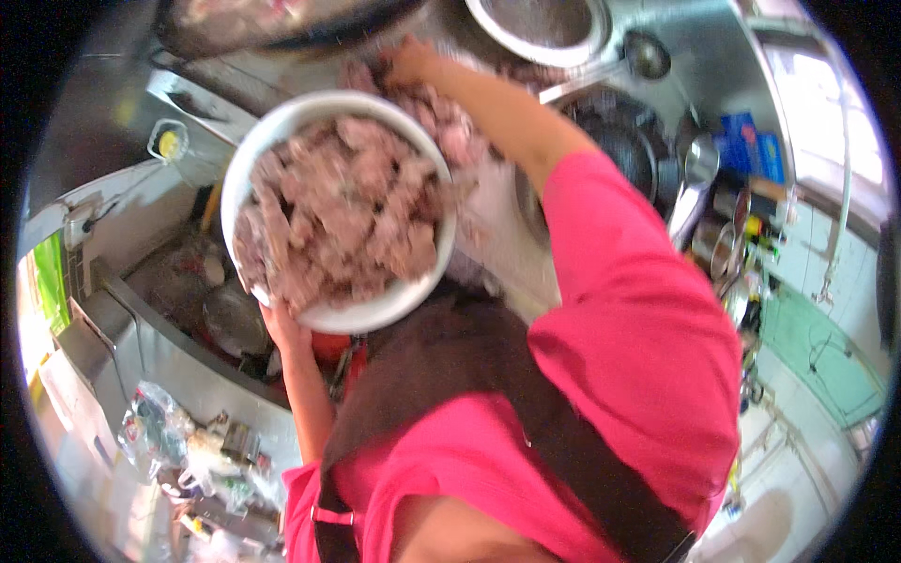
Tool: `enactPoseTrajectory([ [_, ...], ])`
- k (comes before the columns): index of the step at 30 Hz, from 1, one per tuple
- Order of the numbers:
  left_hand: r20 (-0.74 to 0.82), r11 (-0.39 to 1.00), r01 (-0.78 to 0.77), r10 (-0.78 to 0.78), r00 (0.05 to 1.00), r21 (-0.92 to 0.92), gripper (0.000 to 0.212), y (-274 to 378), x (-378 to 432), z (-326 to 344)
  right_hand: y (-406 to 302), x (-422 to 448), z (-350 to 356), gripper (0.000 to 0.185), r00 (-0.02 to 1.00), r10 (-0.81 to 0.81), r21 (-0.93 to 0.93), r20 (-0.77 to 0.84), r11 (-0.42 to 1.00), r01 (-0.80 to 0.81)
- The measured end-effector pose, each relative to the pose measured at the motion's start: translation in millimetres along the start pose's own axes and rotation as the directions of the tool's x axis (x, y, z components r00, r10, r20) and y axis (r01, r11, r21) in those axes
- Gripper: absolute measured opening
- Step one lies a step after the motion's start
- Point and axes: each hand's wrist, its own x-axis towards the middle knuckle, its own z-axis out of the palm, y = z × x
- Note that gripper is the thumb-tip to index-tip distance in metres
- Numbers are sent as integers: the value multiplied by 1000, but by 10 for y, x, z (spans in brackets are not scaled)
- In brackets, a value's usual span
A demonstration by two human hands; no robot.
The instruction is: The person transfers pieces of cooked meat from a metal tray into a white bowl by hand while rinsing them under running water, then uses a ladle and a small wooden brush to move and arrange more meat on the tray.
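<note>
My left hand (284, 321) grips the lower left rim of a white bowl (234, 184), holding it up in front of my dark apron. Chunks of pinkish-brown meat (345, 211) fill the bowl, and one piece juts over its right edge. Beyond the bowl, my right hand (410, 65) reaches down to a pile of similar meat (454, 134) on the worktop (510, 225). Its fingers are blurred and partly lost among the pieces, so I cannot make out whether they hold any.
At the top left is a large dark-rimmed pan (281, 39) with food in it. A white-rimmed round vessel (542, 42) stands at the far side. On the right are a ladle (646, 56), a dark pot (619, 151) and blue packets (753, 148). A sink-like basin (176, 281) lies left.
</note>
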Motion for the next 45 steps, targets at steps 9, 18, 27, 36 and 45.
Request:
enactPoseTrajectory([
  [9, -6, 999, -17, 17, 1000, 51, 38, 35, -17, -18, -79, -461, 52, 59, 995, 65, 29, -81, 998, -63],
  [18, -40, 1000, -8, 7, 999, -31, 44, -54, -7, -111, 334, -766, 177, 49, 960, 165, 386, -225, 920, -68],
  [27, -5, 995, -29, 29, 1000, -94, 37, -78, 49, -117, -786, -2346, -1159, 48, 999, -27, 941, 22, 338, -11],
  [36, 5, 1000, -7, 7, 1000, -23, 39, -23, -10, -68, 67, -1930, -781, 38, 870, 101, 520, -483, 832, 192],
  [45, -41, 999, 7, -9, 999, -32, 39, -3, -30, -39, 882, -1603, -105, 52, 925, 374, -129, -65, 916, -379],
])
